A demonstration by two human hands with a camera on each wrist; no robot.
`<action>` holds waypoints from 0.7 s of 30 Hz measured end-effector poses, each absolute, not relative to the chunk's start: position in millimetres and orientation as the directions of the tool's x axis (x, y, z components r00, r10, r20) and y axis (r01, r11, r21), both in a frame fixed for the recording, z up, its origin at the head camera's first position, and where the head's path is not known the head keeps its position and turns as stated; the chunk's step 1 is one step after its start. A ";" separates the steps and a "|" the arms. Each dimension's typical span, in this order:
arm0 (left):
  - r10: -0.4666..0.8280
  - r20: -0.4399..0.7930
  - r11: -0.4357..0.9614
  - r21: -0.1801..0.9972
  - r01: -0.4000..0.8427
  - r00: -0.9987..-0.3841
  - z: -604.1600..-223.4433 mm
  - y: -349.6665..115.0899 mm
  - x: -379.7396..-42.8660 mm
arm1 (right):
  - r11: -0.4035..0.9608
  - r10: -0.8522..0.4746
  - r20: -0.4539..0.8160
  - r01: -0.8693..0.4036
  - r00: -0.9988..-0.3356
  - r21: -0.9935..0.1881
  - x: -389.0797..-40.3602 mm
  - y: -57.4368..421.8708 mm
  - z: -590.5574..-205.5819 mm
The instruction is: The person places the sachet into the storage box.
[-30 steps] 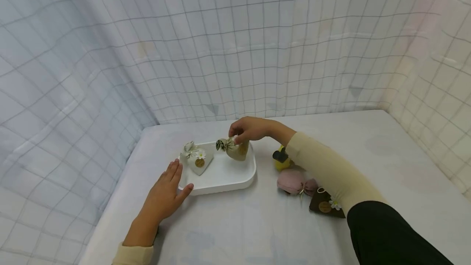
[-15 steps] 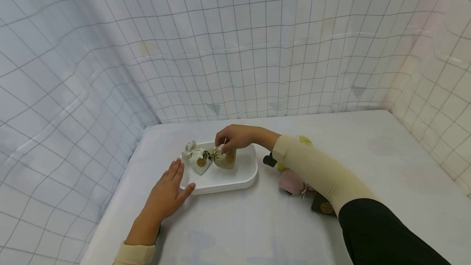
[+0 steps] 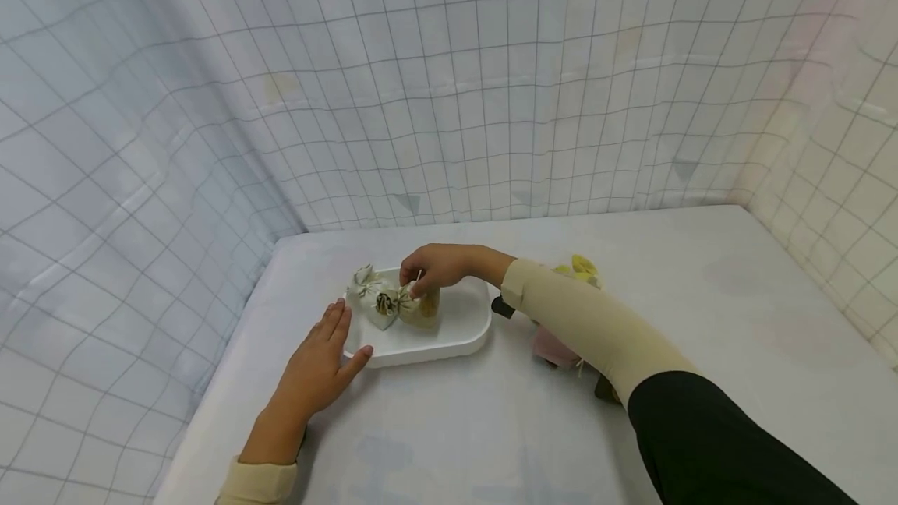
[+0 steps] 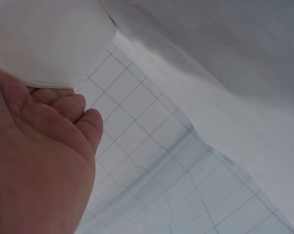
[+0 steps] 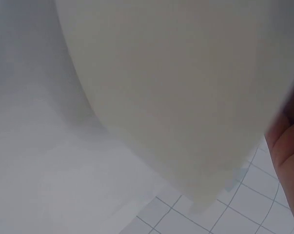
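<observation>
A white oval tray (image 3: 459, 327) lies on the table in the head view. In its left part sits a pale cloth sachet (image 3: 363, 293) with a tied, ruffled neck. My right hand (image 3: 438, 265) pinches a beige drawstring sachet (image 3: 422, 313) over the tray, its dark-patterned ruffle overlapping the pale one. My left hand (image 3: 312, 369) lies with straight fingers along the tray's left end. From the left wrist, the fingers (image 4: 71, 105) show right at the tray wall (image 4: 49, 44). In the right wrist view, pale cloth (image 5: 171, 97) hides most of the scene, with part of my hand at the right edge.
Right of the tray, partly under my right forearm, lie a yellow bundle (image 3: 584, 265), a black piece (image 3: 502, 307), a pink sachet (image 3: 553, 349) and a dark brown one (image 3: 606, 390). Gridded white curtains (image 3: 491, 100) enclose the table at the back and sides.
My right hand has moved left and slightly down with the beige sachet, from the tray's right part to beside the pale one. The left hand has stayed in place.
</observation>
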State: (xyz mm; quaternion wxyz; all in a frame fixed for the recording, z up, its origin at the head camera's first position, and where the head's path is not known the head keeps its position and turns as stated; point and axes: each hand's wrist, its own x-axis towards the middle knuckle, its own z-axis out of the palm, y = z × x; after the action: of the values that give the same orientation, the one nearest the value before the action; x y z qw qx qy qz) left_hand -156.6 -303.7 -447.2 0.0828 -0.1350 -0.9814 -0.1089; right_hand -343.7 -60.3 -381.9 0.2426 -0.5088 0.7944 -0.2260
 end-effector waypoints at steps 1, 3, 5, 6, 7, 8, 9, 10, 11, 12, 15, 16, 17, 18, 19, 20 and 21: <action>0.245 0.189 0.941 0.191 0.281 -0.951 -447.2 -303.8 -156.7 | 0.383 -0.918 -0.161 -0.701 -0.364 -0.601 -344.0 -60.4 -380.7; 0.242 0.180 0.942 0.190 0.275 -0.953 -447.9 -304.0 -157.1 | 0.387 -0.917 -0.168 -0.703 -0.363 -0.597 -344.3 -60.5 -377.7; 0.242 0.172 0.942 0.192 0.273 -0.955 -447.8 -303.8 -157.2 | 0.390 -0.916 -0.168 -0.704 -0.366 -0.594 -344.0 -60.9 -373.5; 0.242 0.170 0.942 0.195 0.274 -0.955 -447.5 -303.6 -157.2 | 0.389 -0.915 -0.166 -0.702 -0.367 -0.597 -343.6 -61.4 -371.1; 0.243 0.170 0.941 0.196 0.274 -0.955 -447.1 -303.8 -157.2 | 0.387 -0.916 -0.164 -0.701 -0.366 -0.598 -343.5 -62.6 -369.3; 0.242 0.168 0.941 0.200 0.274 -0.956 -446.8 -303.8 -157.2 | 0.385 -0.917 -0.163 -0.702 -0.364 -0.598 -343.0 -63.9 -368.0; 0.242 0.165 0.940 0.203 0.273 -0.956 -446.3 -303.8 -156.9 | 0.384 -0.918 -0.163 -0.704 -0.362 -0.598 -342.6 -65.4 -367.0; 0.243 0.162 0.940 0.206 0.273 -0.956 -446.0 -303.8 -156.8 | 0.382 -0.919 -0.164 -0.708 -0.359 -0.593 -342.1 -67.1 -366.6; 0.243 0.161 0.939 0.210 0.274 -0.957 -445.8 -303.7 -156.6 | 0.380 -0.921 -0.166 -0.711 -0.354 -0.591 -341.8 -68.9 -366.7; 0.242 0.160 0.938 0.214 0.273 -0.957 -445.8 -303.6 -156.6 | 0.378 -0.922 -0.169 -0.715 -0.349 -0.588 -341.4 -70.9 -367.4; 0.239 0.159 0.936 0.225 0.271 -0.958 -446.5 -304.0 -156.8 | 0.376 -0.924 -0.179 -0.723 -0.337 -0.580 -340.2 -76.8 -371.2; 0.238 0.160 0.935 0.228 0.271 -0.958 -446.5 -304.0 -156.9 | 0.372 -0.926 -0.178 -0.724 -0.333 -0.580 -340.1 -78.7 -372.9; 0.239 0.160 0.935 0.230 0.271 -0.958 -446.4 -304.1 -156.9 | 0.371 -0.926 -0.178 -0.722 -0.332 -0.584 -339.5 -80.3 -374.3; 0.239 0.160 0.934 0.233 0.271 -0.958 -446.1 -304.1 -156.9 | 0.370 -0.927 -0.177 -0.719 -0.332 -0.588 -338.8 -81.9 -375.9; 0.239 0.159 0.933 0.235 0.272 -0.958 -445.7 -304.2 -157.0 | 0.369 -0.927 -0.177 -0.715 -0.332 -0.594 -337.9 -83.2 -377.2; 0.240 0.158 0.932 0.239 0.272 -0.958 -445.1 -304.2 -156.8 | 0.366 -0.928 -0.175 -0.709 -0.330 -0.603 -336.8 -84.7 -378.6; 0.240 0.156 0.931 0.243 0.272 -0.958 -444.7 -304.1 -156.8 | 0.363 -0.929 -0.173 -0.703 -0.329 -0.612 -335.9 -86.0 -380.2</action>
State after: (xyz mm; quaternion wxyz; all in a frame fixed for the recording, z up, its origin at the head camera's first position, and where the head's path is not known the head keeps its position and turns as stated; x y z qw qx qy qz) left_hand -156.8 -304.1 -444.7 0.0620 -0.1305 -0.9807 -0.1320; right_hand -335.9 -86.0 -380.2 0.2562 -0.5197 0.7847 -0.2205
